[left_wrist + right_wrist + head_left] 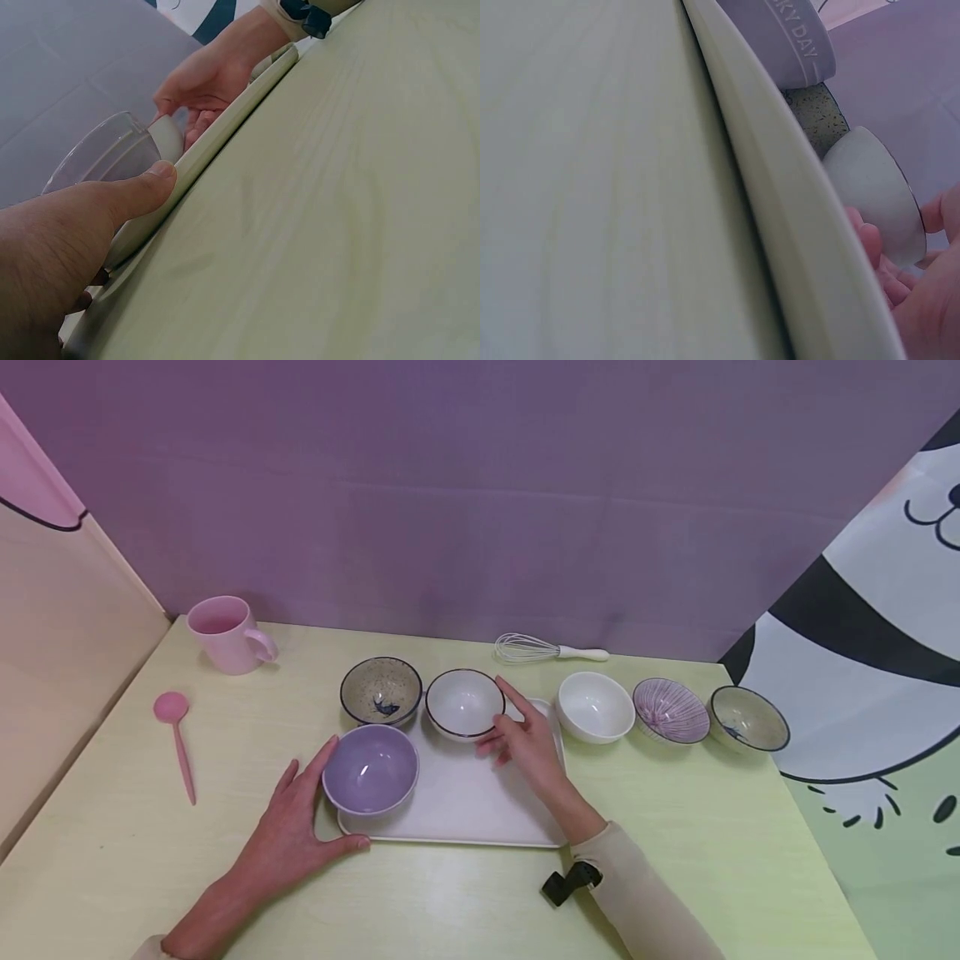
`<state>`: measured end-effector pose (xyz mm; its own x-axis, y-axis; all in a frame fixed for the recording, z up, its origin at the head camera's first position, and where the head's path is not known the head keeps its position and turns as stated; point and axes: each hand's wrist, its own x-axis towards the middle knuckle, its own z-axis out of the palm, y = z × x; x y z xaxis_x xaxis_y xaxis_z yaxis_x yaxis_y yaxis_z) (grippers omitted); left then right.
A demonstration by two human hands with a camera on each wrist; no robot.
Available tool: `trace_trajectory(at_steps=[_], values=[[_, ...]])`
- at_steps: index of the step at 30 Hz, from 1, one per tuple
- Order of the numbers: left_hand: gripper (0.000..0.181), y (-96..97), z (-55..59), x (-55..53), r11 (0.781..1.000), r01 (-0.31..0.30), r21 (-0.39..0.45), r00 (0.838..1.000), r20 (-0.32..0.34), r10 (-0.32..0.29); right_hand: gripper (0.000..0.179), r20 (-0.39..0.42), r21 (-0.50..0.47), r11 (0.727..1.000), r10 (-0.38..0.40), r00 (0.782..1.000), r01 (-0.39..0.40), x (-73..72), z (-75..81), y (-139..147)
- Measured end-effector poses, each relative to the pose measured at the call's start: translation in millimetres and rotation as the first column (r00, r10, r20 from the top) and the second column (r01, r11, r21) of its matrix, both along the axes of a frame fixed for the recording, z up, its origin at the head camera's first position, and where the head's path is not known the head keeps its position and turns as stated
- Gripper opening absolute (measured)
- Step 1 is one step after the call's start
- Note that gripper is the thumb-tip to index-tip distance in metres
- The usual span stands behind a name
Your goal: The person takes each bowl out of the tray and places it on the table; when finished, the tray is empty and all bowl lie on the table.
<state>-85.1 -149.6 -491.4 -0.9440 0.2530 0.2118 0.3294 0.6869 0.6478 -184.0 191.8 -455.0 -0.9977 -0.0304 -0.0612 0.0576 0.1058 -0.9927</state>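
A lavender bowl [371, 770] sits on the front left of a white tray [480, 793]. My left hand [296, 827] is spread round its near left side, fingertips at the wall and thumb stretched along the tray's front edge. Behind it stands a speckled beige bowl [381, 691] with a dark blue motif. Beside that is a white bowl with a dark rim [465, 703], its outer wall plain in the right wrist view. My right hand [528, 747] touches its right side, one finger up at the rim and the others lower along the wall.
Right of the tray, a plain white bowl [595, 707], a purple-striped bowl [671, 711] and a beige bowl [748, 719] stand in a row. A whisk [551, 649] lies at the back edge. Far left are a pink mug [228, 639] and a pink spoon [176, 735].
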Motion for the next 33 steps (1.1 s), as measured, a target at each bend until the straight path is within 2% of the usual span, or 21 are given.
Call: trace_trajectory(at_steps=[10,21,27,33], values=[[0.139,-0.6,-1.3,1.1,1.000,0.007,0.005,1.000,-0.031,-0.007,0.068,-0.018,-0.018,0.999,-0.047,0.999,0.047,13.9,7.6,4],[0.140,-1.4,-1.2,0.4,1.000,0.001,0.002,1.000,-0.002,-0.001,0.068,-0.018,-0.047,0.996,-0.078,0.997,0.077,38.9,24.6,17],[0.140,-0.9,-1.4,1.2,1.000,-0.001,0.007,1.000,0.005,0.001,0.068,-0.061,-0.046,0.995,-0.089,0.994,0.086,53.6,30.0,31],[0.140,-0.9,-1.6,1.0,1.000,0.000,0.008,1.000,0.007,0.000,0.070,-0.055,-0.040,0.993,-0.112,0.992,0.109,69.9,33.1,45]])
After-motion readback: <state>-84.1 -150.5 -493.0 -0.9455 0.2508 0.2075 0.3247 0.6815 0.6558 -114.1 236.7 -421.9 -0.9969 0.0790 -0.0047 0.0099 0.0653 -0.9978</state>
